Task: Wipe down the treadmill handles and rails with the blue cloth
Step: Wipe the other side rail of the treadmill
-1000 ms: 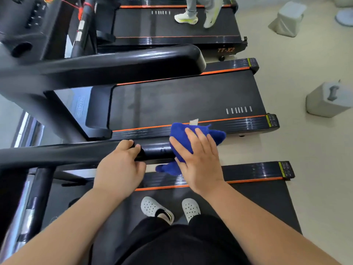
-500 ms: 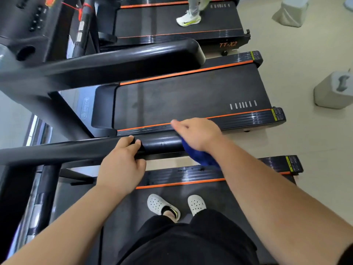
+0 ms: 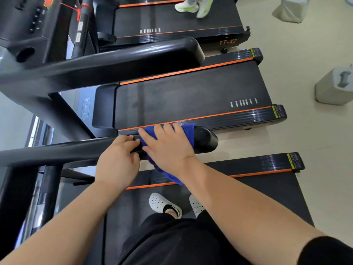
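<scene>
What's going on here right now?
A person standing on a treadmill is wiping its black handrail. The right hand presses the blue cloth flat over the rail near its rounded end. The left hand grips the same handrail just beside it. Another person's shoes show on the far treadmill.

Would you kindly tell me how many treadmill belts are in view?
3: the far belt with another person's sneakers on it, the empty middle belt, and the near belt under the wearer's white clogs. Others may be hidden.
</scene>
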